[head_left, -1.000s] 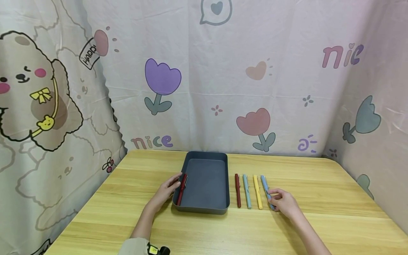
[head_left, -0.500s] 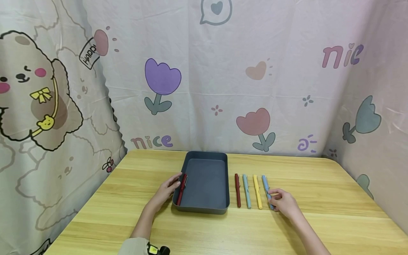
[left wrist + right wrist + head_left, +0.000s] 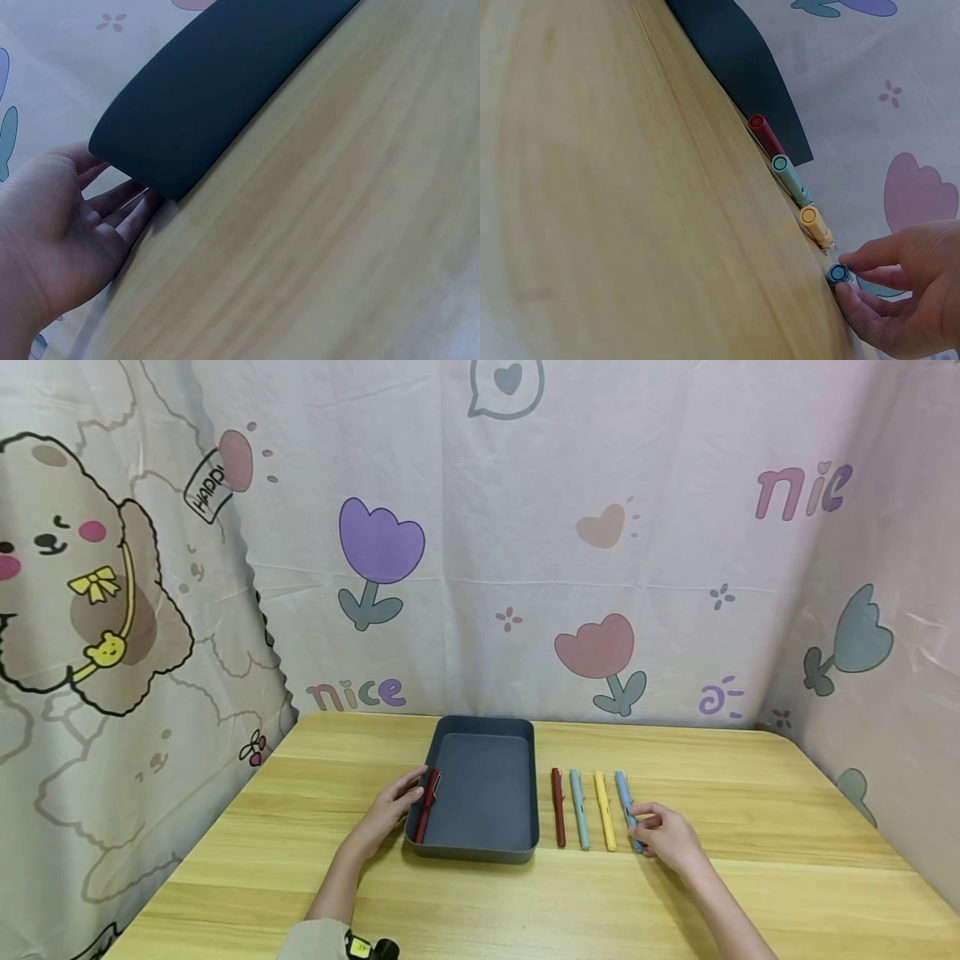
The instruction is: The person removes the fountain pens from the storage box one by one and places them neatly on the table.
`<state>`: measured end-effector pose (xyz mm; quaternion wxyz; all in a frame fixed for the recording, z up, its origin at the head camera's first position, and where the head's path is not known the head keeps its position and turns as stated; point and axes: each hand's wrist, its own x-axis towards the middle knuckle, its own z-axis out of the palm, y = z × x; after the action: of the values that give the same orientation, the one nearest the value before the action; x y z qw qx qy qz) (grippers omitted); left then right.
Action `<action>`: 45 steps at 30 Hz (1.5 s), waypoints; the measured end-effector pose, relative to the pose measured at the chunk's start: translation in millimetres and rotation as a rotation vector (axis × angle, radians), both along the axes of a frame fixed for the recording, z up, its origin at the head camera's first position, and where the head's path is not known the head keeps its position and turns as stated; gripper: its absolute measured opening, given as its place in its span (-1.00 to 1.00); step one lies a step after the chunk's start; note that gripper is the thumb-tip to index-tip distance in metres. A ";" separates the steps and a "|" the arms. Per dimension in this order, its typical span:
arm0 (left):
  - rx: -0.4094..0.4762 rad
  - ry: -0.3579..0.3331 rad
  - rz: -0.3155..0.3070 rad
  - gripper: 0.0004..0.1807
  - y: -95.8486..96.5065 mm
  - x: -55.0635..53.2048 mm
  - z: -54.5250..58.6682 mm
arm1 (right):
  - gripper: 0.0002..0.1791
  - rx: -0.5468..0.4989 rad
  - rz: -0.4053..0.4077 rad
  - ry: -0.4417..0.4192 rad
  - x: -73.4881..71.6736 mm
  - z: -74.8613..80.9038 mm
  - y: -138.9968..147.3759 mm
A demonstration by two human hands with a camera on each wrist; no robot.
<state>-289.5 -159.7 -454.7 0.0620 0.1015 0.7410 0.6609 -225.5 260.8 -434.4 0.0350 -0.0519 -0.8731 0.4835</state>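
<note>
In the head view, a dark grey rectangular tray (image 3: 480, 793) stands on the table, with a dark red pen (image 3: 426, 810) along its inner left side. My left hand (image 3: 386, 814) touches the tray's left wall with extended fingers; the left wrist view shows that hand (image 3: 67, 225) at the wall's end. Right of the tray lie a dark red pen (image 3: 558, 810), a light teal pen (image 3: 579, 810), a yellow pen (image 3: 605, 814) and a blue pen (image 3: 624, 793) in a row. My right hand (image 3: 667, 837) pinches the blue pen's near end between thumb and fingers (image 3: 870, 253).
The pale wooden table (image 3: 480, 910) has rounded far corners. Behind it and at both sides hangs a printed cloth (image 3: 480, 527) with flowers and a cartoon animal. A dark device with a yellow label (image 3: 362, 947) sits at the left sleeve (image 3: 315, 939).
The blue pen's far end has shifted slightly to the right under my right hand, so it lies closer to parallel with the others. My left hand and the tray have stayed put.
</note>
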 end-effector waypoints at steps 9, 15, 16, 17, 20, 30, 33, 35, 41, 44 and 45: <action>-0.004 0.008 0.000 -0.49 -0.1 1.2 1.5 | -0.70 0.014 0.010 0.016 -0.6 0.1 -0.1; 0.002 0.005 0.008 -0.49 0.4 1.9 2.1 | -0.72 0.034 0.016 0.025 -0.5 0.9 -0.6; 0.003 0.006 0.009 -0.49 0.5 1.9 2.1 | -0.72 0.042 0.018 0.027 -0.5 0.9 -0.6; 0.002 0.006 0.009 -0.49 0.5 1.9 2.2 | -0.72 0.049 0.020 0.030 -0.5 0.8 -0.6; 0.001 0.008 0.011 -0.50 0.7 1.9 2.3 | -0.72 0.069 0.025 0.043 -0.5 1.1 -0.8; -0.002 0.009 0.001 -0.49 0.5 1.1 1.6 | -0.73 0.085 0.033 0.056 -1.1 0.5 -0.2; -0.001 0.009 0.001 -0.49 0.3 1.0 1.4 | -0.73 0.086 0.033 0.058 -1.3 0.3 -0.2; 0.001 0.011 0.006 -0.49 0.4 1.3 1.5 | -0.73 0.087 0.032 0.061 -1.2 0.4 -0.3; 0.003 0.008 0.014 -0.50 0.5 1.5 1.6 | -0.73 0.091 0.031 0.071 -1.1 0.7 -0.4; 0.006 0.007 0.014 -0.50 0.5 1.4 1.5 | -0.73 0.085 0.031 0.064 -1.3 0.6 -0.3; 0.007 0.007 0.014 -0.50 0.5 1.3 1.4 | -0.73 0.082 0.029 0.060 -1.2 0.5 -0.3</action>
<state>-288.1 -159.2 -453.3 0.0545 0.0987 0.7397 0.6635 -226.7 260.5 -433.8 0.0560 -0.0232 -0.8913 0.4493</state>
